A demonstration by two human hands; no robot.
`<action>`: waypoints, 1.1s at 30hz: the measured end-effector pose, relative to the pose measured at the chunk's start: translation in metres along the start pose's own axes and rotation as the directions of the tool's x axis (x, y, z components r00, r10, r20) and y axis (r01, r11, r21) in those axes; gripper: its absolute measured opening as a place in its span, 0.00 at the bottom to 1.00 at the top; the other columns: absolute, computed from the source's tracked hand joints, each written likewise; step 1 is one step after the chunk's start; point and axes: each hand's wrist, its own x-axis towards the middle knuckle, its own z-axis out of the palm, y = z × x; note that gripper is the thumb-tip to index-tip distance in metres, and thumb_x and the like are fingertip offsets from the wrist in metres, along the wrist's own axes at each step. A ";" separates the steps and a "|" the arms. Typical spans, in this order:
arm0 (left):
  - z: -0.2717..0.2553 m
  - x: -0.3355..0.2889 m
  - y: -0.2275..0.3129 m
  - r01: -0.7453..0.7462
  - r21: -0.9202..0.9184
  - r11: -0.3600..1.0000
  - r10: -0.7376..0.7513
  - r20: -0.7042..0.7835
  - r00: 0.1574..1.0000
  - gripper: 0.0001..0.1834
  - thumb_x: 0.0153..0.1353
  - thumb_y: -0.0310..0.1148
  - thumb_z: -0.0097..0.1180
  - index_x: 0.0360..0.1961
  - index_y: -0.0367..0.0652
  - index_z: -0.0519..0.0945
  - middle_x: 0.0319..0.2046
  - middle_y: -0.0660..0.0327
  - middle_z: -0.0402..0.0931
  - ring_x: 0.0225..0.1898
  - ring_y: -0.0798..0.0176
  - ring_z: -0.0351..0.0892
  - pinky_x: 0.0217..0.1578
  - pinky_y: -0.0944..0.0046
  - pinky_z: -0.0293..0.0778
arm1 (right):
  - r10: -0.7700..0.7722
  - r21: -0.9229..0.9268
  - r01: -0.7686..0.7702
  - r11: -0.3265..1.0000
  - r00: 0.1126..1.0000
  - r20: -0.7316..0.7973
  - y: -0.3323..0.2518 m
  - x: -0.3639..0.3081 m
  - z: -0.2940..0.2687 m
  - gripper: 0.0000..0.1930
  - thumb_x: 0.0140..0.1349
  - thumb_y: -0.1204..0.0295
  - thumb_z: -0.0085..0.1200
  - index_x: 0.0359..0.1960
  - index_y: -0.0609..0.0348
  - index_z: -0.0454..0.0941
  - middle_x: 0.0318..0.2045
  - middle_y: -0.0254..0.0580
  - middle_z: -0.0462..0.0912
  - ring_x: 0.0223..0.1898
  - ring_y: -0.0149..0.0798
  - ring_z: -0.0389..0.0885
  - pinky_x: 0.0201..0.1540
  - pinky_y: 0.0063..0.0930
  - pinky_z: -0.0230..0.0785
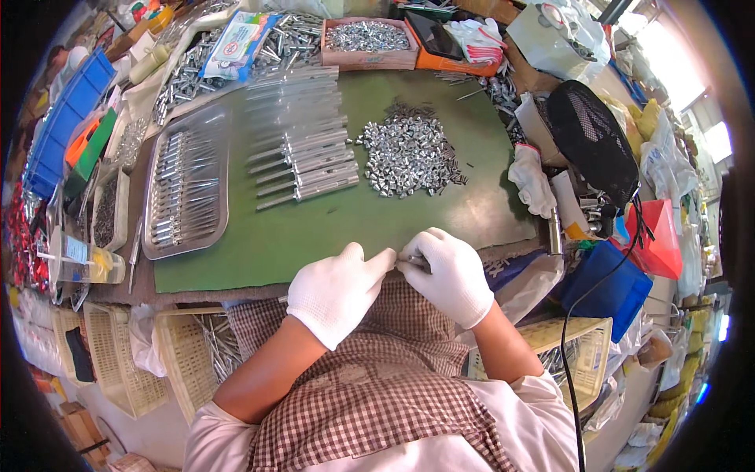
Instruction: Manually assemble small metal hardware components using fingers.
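My left hand [334, 293] and my right hand [452, 277], both in white knit gloves, meet over the near edge of the green mat [252, 248]. The left fingers are closed round a thin metal rod, mostly hidden; a bit of it pokes out behind that hand. A small grey metal piece [417, 263] is pinched in the right fingers, its exact kind unclear. Beyond my hands lies a pile of small shiny metal caps [405, 157], with dark little pins around it. Left of the pile, metal rods [307, 175] lie in a row.
A steel tray [226, 169] with metal pieces in rows is at left. Farther back stand a carton [370, 58] of small parts and a wipes packet [236, 46]. A white glove [532, 181] and black mesh bag [591, 134] sit right; a cable [568, 334] hangs there.
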 end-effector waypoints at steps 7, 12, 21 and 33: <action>0.001 0.000 0.000 -0.020 0.071 0.997 0.018 0.033 0.999 0.15 0.68 0.44 0.57 0.55 0.64 0.81 0.28 0.59 0.74 0.22 0.55 0.81 0.22 0.55 0.79 | 0.006 -0.035 -0.003 0.999 0.997 0.076 0.006 0.008 -0.005 0.10 0.55 0.70 0.67 0.33 0.57 0.77 0.31 0.45 0.81 0.32 0.52 0.82 0.36 0.42 0.75; -0.002 0.003 0.001 0.009 0.070 0.997 -0.017 0.120 0.993 0.15 0.70 0.43 0.54 0.56 0.64 0.79 0.28 0.58 0.75 0.22 0.51 0.82 0.23 0.53 0.80 | 0.117 0.610 -0.121 0.783 0.992 0.047 -0.001 0.022 -0.013 0.08 0.63 0.71 0.60 0.40 0.59 0.77 0.30 0.35 0.78 0.28 0.31 0.75 0.33 0.25 0.71; -0.007 0.009 0.006 0.020 0.053 0.998 -0.027 0.131 0.991 0.15 0.69 0.42 0.54 0.56 0.66 0.78 0.26 0.57 0.75 0.22 0.49 0.82 0.22 0.51 0.80 | 0.251 0.964 0.137 -0.228 0.965 -0.078 0.000 0.035 0.037 0.28 0.76 0.52 0.37 0.20 0.58 0.66 0.15 0.29 0.58 0.15 0.27 0.52 0.18 0.25 0.44; -0.014 0.027 0.018 -0.104 0.247 0.963 0.043 0.241 0.969 0.10 0.69 0.39 0.54 0.45 0.47 0.78 0.29 0.58 0.77 0.26 0.54 0.85 0.25 0.55 0.82 | 0.211 0.923 0.335 0.191 0.904 -0.371 0.006 0.018 0.056 0.23 0.69 0.64 0.42 0.14 0.60 0.65 0.15 0.35 0.67 0.18 0.30 0.59 0.23 0.26 0.49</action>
